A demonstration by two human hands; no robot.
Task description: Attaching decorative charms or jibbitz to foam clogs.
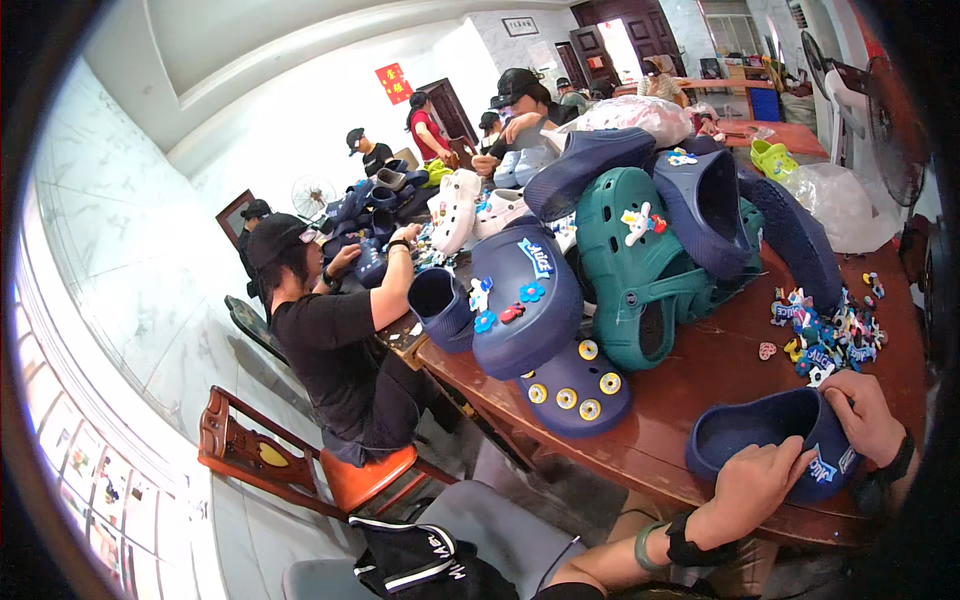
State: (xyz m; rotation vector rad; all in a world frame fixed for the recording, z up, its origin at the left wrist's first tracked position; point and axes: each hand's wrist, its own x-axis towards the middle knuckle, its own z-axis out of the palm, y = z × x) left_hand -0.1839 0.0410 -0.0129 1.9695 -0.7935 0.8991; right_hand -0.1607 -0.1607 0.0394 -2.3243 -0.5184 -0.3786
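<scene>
A navy foam clog (722, 440) rests on the near right part of the brown table, its opening facing up. My left hand (750, 488) grips its near side, fingertips at the rim beside a blue and white shoe charm (822, 466). The right hand (866, 418) is closed around the clog's right side, thumb near the rim. What lies under its fingers is hidden. Just beyond the clog lies a heap of small colourful shoe charms (825, 335), with a pink one (767, 351) apart from it.
Stacked clogs stand to the left: a navy one with flower charms (525, 310), another with round yellow-rimmed charms (575, 400), and a green pair (628, 262). A seated co-worker (325, 345) handles clogs at the table's left side. A wooden chair (262, 450) stands nearby.
</scene>
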